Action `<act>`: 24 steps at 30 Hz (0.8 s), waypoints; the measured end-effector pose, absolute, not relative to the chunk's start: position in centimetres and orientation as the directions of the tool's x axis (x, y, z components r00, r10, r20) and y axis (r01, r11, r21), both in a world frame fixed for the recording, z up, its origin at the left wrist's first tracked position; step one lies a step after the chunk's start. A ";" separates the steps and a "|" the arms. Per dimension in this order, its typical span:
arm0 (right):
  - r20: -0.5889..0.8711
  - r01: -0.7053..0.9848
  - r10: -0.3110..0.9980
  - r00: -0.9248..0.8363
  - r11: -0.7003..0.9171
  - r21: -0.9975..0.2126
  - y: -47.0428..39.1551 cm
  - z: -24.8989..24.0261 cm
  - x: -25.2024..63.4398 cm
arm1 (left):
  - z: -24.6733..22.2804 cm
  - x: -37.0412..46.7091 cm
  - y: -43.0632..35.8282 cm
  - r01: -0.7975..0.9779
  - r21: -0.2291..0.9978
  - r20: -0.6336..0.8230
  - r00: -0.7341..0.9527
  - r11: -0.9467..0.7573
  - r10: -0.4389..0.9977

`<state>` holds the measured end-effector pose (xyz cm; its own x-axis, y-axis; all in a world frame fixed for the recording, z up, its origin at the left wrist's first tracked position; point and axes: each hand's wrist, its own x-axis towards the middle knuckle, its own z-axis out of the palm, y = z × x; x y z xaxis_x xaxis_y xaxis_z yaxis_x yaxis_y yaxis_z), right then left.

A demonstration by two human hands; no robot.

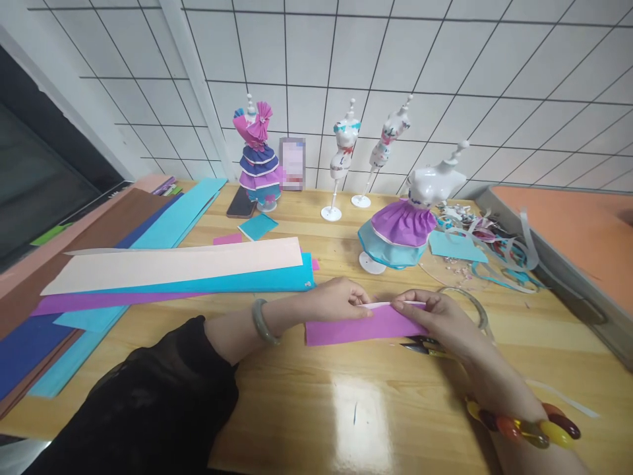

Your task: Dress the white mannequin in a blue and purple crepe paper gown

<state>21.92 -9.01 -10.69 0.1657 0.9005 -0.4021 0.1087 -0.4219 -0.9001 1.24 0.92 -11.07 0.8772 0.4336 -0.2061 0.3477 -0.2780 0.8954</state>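
Observation:
A purple paper strip (346,332) with a white upper edge lies across the middle of the wooden table. My left hand (341,300) pinches its top edge near the middle, fingers curled. Further right, my right hand (428,313) pinches the same edge between thumb and fingers. Dark-bladed scissors (418,346) lie partly under my right hand. Behind my hands stands a white dress form (435,183) wearing a purple and light blue skirt (403,227).
Long paper sheets (182,264) are piled at the left. A dressed form (260,165) and two slim forms (345,148) stand near the tiled wall. Ribbon scraps (504,254), a tape roll (472,300) and a grey-edged tray (558,290) are at the right.

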 end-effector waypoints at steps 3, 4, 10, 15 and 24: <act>-0.394 0.105 0.904 0.169 -0.414 -0.904 -9.1 -10.6 21.9 | -10.9 1.2 1.0 0.357 0.893 -0.212 0.871 -0.275 0.443; -0.395 0.100 0.902 0.173 -0.416 -0.904 -9.1 -10.6 21.9 | -10.8 1.2 1.1 0.362 0.893 -0.221 0.872 -0.270 0.438; -0.424 0.093 0.884 0.199 -0.447 -0.889 -9.1 -10.6 22.2 | -11.0 1.2 1.2 0.292 0.903 -0.177 0.921 -0.313 0.348; -0.437 0.090 0.873 0.219 -0.463 -0.882 -9.2 -10.8 23.1 | -11.6 1.0 1.8 0.364 0.880 -0.220 0.882 -0.305 0.416; -0.281 0.189 0.949 0.145 -0.305 -0.933 -9.1 -11.3 22.9 | -10.9 1.0 1.8 0.351 0.901 -0.249 0.900 -0.255 0.358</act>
<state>22.85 -9.07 -11.33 0.1446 0.9488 -0.2807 0.1887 -0.3050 -0.9335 0.96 1.79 -10.88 0.9000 0.3576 -0.2492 0.3510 -0.2554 0.9009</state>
